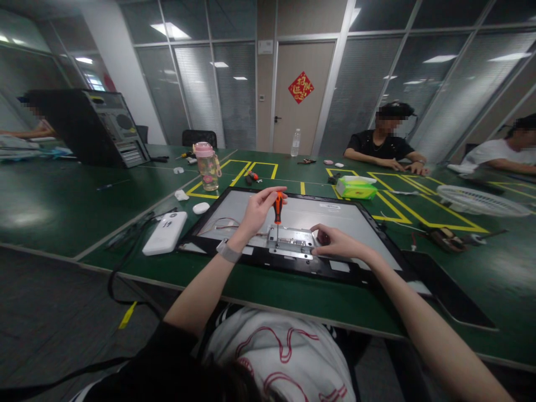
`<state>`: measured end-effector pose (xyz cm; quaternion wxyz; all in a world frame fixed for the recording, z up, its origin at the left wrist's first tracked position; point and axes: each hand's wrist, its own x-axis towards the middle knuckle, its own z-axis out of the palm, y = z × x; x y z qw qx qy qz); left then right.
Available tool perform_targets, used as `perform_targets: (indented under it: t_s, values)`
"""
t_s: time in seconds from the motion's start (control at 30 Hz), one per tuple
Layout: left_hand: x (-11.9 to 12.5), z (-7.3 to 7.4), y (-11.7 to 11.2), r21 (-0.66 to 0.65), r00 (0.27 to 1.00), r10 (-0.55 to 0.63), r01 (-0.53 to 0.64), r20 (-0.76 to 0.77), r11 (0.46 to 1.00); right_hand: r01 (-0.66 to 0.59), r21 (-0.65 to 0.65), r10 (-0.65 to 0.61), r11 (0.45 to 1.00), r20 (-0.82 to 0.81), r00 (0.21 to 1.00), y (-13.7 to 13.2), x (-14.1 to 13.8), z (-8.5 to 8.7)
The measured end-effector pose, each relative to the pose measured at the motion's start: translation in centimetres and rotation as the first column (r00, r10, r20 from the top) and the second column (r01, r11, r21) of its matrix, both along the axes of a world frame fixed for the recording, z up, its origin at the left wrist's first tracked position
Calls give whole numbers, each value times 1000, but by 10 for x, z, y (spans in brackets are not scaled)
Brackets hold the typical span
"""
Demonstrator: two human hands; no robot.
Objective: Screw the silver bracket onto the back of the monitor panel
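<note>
Your left hand [259,211] has its fingers closed on the orange-and-black screwdriver [278,208], upright, tip down at the metal bracket [295,237]. Bracket lies on the flat panel [355,220], green table [268,291] beneath. Your right hand [337,243] is at the bracket's right end, thumb and forefinger apart; whether they clamp it, cannot tell.

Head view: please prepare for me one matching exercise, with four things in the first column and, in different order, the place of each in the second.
Things:
1. orange-and-black screwdriver
2. white rectangular device
3. red diamond-shaped sign
4. silver metal bracket

Places:
A. on the beige door
B. on the flat black-framed panel
C. upright, handle in the left hand
D. on the green table, left of the panel

Pairs: 1-C, 2-D, 3-A, 4-B
</note>
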<state>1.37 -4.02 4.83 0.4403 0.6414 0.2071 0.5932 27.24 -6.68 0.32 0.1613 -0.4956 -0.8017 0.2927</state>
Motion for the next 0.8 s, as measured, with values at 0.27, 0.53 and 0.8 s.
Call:
perform_targets:
  t_s: [0.27, 0.53, 0.8]
  values:
    - [0, 2, -3, 33, 996, 53, -51, -72, 998, -4, -3, 4, 1000, -7, 1000, -1, -1, 1]
    - [0, 2, -1, 27, 999, 48, -48, -21, 998, -5, -5, 5, 1000, 2, 1000, 1, 1, -1]
    - [0, 6, -6, 123, 976, 214, -207, -47, 971, 3, 6, -3, 1000, 11, 1000, 0, 0, 0]
